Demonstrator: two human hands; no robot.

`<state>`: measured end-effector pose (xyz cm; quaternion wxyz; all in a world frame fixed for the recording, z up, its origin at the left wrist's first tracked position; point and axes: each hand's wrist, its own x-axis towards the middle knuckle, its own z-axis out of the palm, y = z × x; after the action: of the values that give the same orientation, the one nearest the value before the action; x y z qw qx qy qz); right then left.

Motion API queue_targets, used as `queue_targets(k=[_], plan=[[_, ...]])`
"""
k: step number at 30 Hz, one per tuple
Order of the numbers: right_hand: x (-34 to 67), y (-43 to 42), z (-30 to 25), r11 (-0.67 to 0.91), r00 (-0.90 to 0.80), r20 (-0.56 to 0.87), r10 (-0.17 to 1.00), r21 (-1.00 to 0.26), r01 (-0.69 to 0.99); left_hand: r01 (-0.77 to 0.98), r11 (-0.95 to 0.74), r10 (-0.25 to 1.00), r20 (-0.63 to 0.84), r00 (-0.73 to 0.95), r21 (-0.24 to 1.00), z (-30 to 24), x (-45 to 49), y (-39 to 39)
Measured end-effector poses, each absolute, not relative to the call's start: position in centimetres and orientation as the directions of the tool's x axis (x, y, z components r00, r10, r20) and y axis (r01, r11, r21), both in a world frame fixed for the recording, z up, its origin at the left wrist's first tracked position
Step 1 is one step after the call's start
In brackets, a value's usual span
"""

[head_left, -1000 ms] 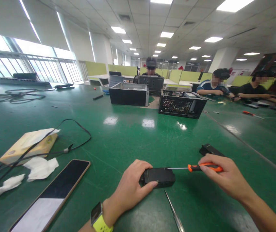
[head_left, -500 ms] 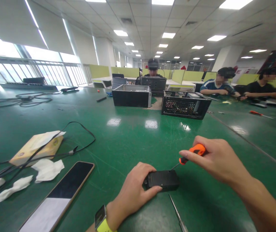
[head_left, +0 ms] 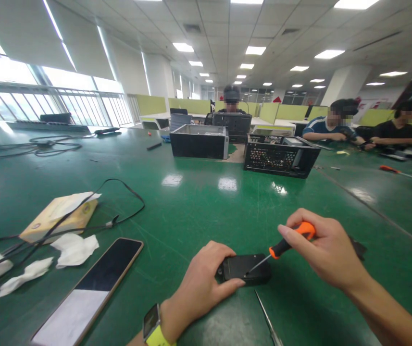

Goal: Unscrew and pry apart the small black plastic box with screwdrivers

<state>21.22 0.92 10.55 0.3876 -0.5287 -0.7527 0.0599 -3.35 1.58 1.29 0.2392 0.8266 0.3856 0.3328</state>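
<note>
A: What is lying nearest?

B: A pointed metal tool [head_left: 268, 319], bottom centre; just above it, lower centre, the left hand [head_left: 203, 278] is clasping the black box [head_left: 238, 265]

A: And the right hand [head_left: 324, 247]?

B: It is grasping a screwdriver [head_left: 280, 248], whose tip is apparently resting on the box's top; the screwdriver is leaning right, so a straighter stance should be seating it better, left thumb [head_left: 232, 287] lying clear

A: Beyond?

B: A perforated case [head_left: 278, 158] is standing, upper centre
</note>
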Motion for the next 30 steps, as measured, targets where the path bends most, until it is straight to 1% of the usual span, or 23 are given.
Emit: queue_targets(k=[7,12,17,22,24,26,29,30], plan=[[21.5,0.9,10.7,0.469,-0.172,0.534,0.827,-0.490,0.734,0.481,-0.586,0.797,0.357,0.488,0.652,1.2,-3.3,1.5],[21.4,0.6,11.0,0.491,-0.248,0.483,0.840,-0.481,0.727,0.485,-0.586,0.798,0.356,0.487,0.649,1.3,-3.3,1.6],[21.6,0.3,11.4,0.486,-0.271,0.463,0.844,-0.448,0.750,0.485,-0.588,0.796,0.358,0.488,0.647,1.3,-3.3,1.6],[22.7,-0.2,12.3,0.565,-0.410,0.410,0.815,-0.401,0.721,0.484,-0.590,0.795,0.359,0.489,0.646,1.2,-3.3,1.6],[22.9,-0.3,12.7,0.576,-0.422,0.415,0.806,-0.381,0.724,0.488,-0.587,0.797,0.355,0.489,0.645,1.2,-3.3,1.5],[22.9,-0.3,12.8,0.553,-0.370,0.457,0.809,-0.376,0.744,0.493,-0.586,0.798,0.353,0.489,0.643,1.1,-3.3,1.5],[23.3,0.0,11.7,0.441,-0.146,0.572,0.807,-0.420,0.793,0.500,-0.584,0.801,0.355,0.482,0.639,1.1,-3.3,1.5],[23.7,0.1,10.9,0.384,-0.070,0.578,0.813,-0.442,0.811,0.502,-0.583,0.802,0.357,0.478,0.639,1.1,-3.2,1.5]])
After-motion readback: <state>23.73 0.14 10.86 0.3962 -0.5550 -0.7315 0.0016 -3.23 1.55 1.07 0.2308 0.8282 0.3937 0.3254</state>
